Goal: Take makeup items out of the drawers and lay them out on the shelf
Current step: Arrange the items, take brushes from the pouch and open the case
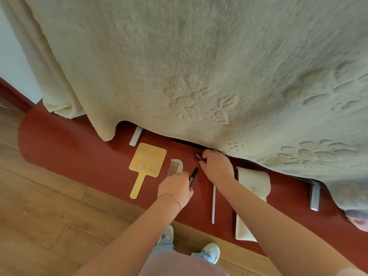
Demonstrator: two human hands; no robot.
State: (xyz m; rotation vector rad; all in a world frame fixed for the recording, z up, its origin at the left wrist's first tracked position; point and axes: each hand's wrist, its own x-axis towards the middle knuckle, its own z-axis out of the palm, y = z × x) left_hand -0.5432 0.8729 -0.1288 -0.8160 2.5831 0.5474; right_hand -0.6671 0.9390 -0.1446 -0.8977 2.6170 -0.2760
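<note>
Yellow mirror point(147, 162) — pastel shapes — on red-brown shelf point(79, 152).

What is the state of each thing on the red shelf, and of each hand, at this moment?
Yellow hand mirror with stickers: lying flat, untouched.
White plastic comb: lying flat beside the mirror.
Dark slim makeup tube: held by the left hand.
Small dark makeup tube: gripped by the right hand.
White pouch with snap button: lying flat, flap closed.
White thin stick: lying flat.
Cream blanket: draped, hanging over the shelf's back edge.
</note>
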